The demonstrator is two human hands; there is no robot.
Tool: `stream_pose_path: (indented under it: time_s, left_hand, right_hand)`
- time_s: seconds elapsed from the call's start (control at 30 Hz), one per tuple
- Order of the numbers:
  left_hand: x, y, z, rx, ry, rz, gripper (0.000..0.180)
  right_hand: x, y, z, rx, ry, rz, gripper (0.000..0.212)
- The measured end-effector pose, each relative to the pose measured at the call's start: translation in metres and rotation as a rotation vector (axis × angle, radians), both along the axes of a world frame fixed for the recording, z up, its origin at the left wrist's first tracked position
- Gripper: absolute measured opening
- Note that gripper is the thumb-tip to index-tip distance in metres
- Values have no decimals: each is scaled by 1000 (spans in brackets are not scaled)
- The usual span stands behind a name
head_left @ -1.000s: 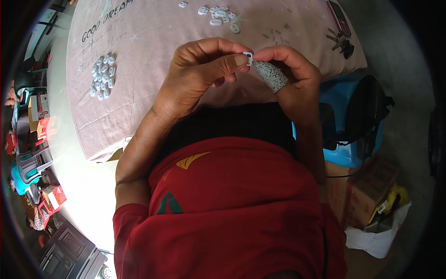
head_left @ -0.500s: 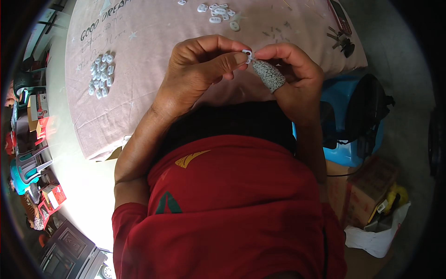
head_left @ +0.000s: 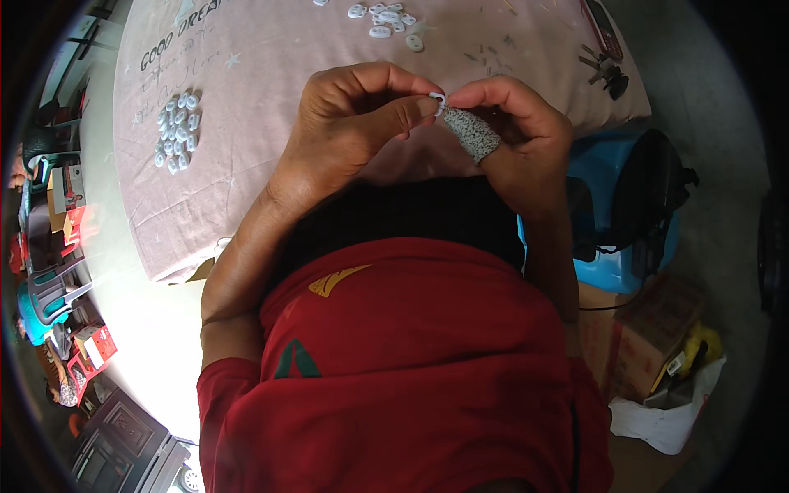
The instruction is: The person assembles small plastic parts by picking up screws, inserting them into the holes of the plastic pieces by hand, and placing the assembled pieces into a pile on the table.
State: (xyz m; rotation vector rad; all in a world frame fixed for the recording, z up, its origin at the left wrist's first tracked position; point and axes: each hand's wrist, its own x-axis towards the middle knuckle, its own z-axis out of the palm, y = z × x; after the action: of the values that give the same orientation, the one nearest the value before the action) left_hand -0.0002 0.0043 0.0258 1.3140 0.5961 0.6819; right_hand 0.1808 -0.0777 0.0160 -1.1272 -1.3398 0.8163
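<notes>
Left grip [head_left: 349,119]: thumb and forefinger pinched on white piece [head_left: 440,99], over desk [head_left: 271,57]. Right grip [head_left: 526,135], speckled thumb sleeve [head_left: 473,135]: fingertips close together beside piece; hold unclear. Loose pieces [head_left: 182,133] left of grips; more [head_left: 380,32] beyond.

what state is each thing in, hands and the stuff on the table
Left hand: pinching a white piece between thumb and index finger
Right hand: fingertips at the white piece; firmness of grip unclear
Speckled cover: worn on the right thumb
Left white pieces: loose, clustered
Far white pieces: loose
Keys: lying down
Phone: lying flat; screen state unclear
Tablecloth: creased
</notes>
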Motion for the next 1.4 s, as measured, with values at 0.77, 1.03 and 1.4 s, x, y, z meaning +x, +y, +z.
stream_pose_path:
  time_s: [0.77, 1.03, 1.4]
  left_hand:
    - [-1, 2, -10, -199, -49, -105, 16]
    - [-3, 1, -5, -307, -65, -96, 19]
    - [-3, 0, -11, -206, -141, -93, 23]
  right_hand:
    - [9, 5, 8, -90, -93, 66, 19]
    - [6, -1, 8, -93, -204, -10, 15]
    - [-2, -7, 13, 39, -258, -70, 19]
